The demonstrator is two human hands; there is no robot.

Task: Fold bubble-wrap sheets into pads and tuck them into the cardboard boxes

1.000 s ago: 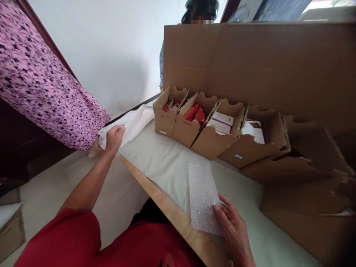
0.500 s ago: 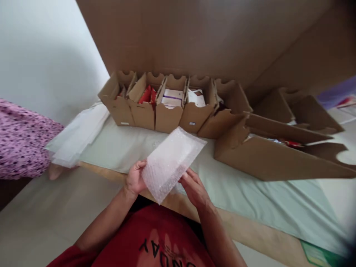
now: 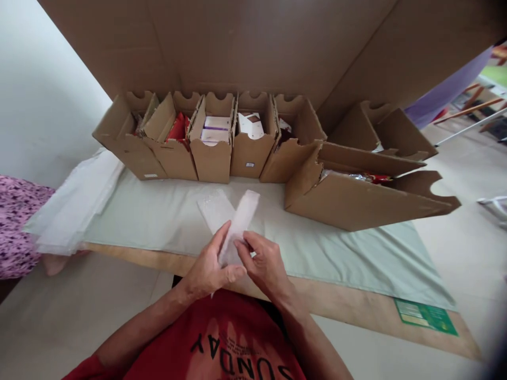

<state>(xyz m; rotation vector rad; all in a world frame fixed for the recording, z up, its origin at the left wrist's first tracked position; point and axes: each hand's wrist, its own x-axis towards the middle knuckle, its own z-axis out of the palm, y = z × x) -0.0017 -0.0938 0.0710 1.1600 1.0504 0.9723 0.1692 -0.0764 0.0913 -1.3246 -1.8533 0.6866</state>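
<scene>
A white bubble-wrap pouch (image 3: 244,211) stands up between my hands over the table's near edge, showing as a narrow strip. My left hand (image 3: 212,269) holds its left side, fingers behind it and thumb across the lower part. On the right side, my right hand (image 3: 261,258) pinches the pouch between thumb and fingers. Just beyond, a second clear bubble-wrap piece (image 3: 214,208) lies flat on the pale green cloth (image 3: 158,216). My fingers cover the pouch's lower end.
Behind stands a row of cardboard bins (image 3: 212,161) holding red packets and white boxes. A larger cardboard bin (image 3: 356,206) lies angled at right. White sheets (image 3: 75,206) are stacked at left, beside a person's patterned pink clothing (image 3: 21,227). A green card (image 3: 425,316) lies front right.
The pouch was tilted with its broad face showing; now it is narrowed or turned edge-on. Both hands have closed in around it. The bubble-wrap piece behind it has come into view.
</scene>
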